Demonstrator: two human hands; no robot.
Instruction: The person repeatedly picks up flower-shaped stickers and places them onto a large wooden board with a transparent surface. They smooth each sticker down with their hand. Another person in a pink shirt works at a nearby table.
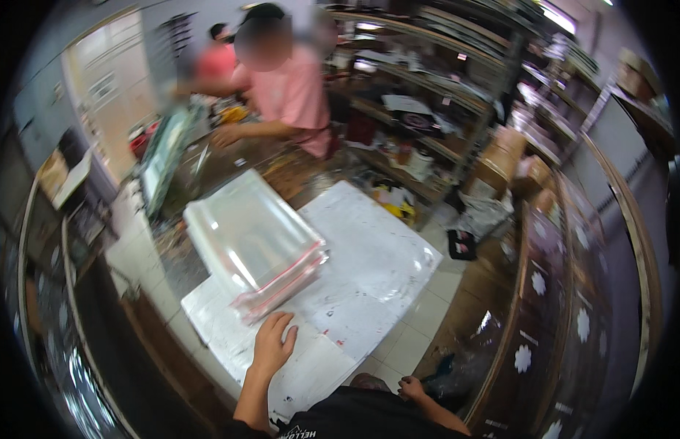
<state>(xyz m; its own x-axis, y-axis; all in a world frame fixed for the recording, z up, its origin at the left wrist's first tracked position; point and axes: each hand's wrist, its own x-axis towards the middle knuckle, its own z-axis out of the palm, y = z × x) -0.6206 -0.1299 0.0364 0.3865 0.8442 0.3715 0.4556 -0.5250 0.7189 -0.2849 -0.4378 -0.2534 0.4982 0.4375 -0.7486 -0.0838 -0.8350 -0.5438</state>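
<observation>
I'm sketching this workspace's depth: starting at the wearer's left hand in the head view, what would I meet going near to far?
Left hand → stack of clear plastic sleeves → co-worker in a pink shirt → second pink-clad co-worker.

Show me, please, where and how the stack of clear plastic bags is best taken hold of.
I would likely grip the stack of clear plastic bags by its red-striped edge, from the near side, thumb above and fingers beneath. It lies flat, its near end over the white sheet, that layered edge turned toward the open left hand.
</observation>
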